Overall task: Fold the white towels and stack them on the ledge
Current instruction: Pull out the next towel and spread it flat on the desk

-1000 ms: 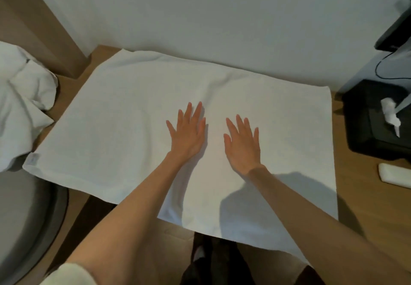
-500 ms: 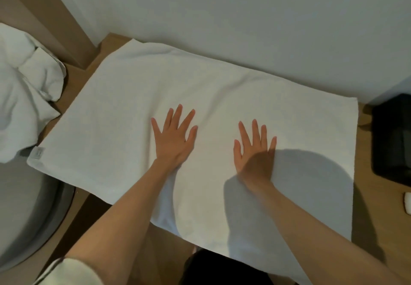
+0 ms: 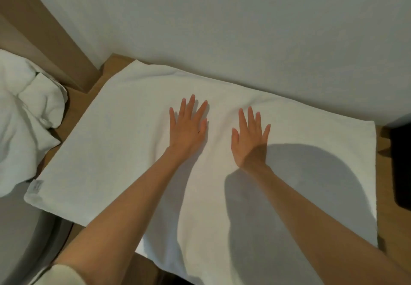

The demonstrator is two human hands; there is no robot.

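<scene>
A white towel lies spread flat across the wooden ledge, its far edge against the wall and its near edge hanging over the front. A small label shows at its near left corner. My left hand presses flat on the towel's middle, fingers straight and spread. My right hand lies flat on the towel just to the right, fingers straight too. Neither hand grips anything.
A heap of crumpled white towels sits at the left beside a wooden post. A black box stands on the ledge at the right edge. A grey rounded rim curves at the lower left.
Both hands have slid slightly along the towel and stayed flat on it. The view has shifted left, so the black box has moved toward the right edge.
</scene>
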